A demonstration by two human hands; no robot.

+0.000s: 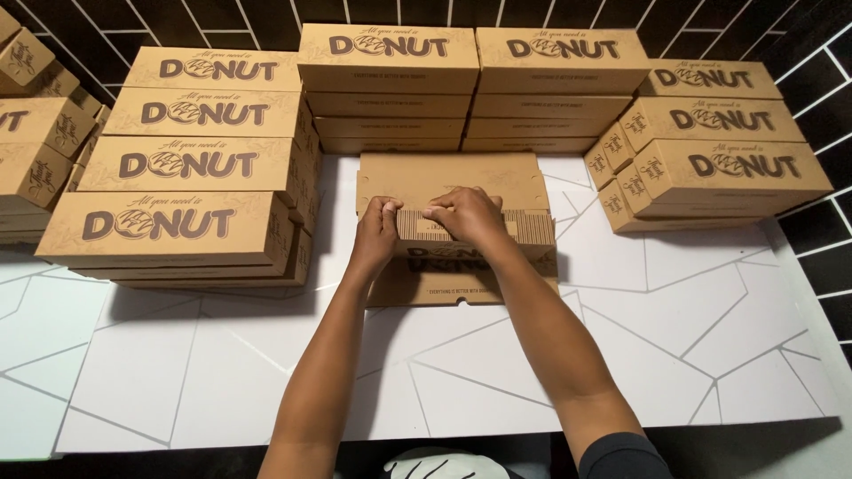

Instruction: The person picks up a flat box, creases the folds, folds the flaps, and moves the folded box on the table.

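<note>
Left hand [376, 227] and right hand [465, 214], fingers clamped on corrugated flap [532, 227] of flat brown cardboard box [444, 177]; beyond fingertips, stacked boxes [386, 89]; beneath, white table [674, 355].

Centre of frame: an unfolded box [453, 226] lies on the table [692, 355], its far panel flat toward the wall and its near flap toward the person.
Hands: the left hand [377, 232] and the right hand [463, 213] rest side by side on the folded middle strip of that box.
Left of frame: a stack of closed boxes [191, 164] stands on the table, just left of the unfolded box.
Far left edge: smaller boxes [35, 133] are piled beyond that stack.
Upper centre: two stacks [470, 89] stand side by side behind the unfolded box, against the wall [799, 53].
Right of frame: a further stack [710, 146] stands right of the unfolded box, apart from it.
</note>
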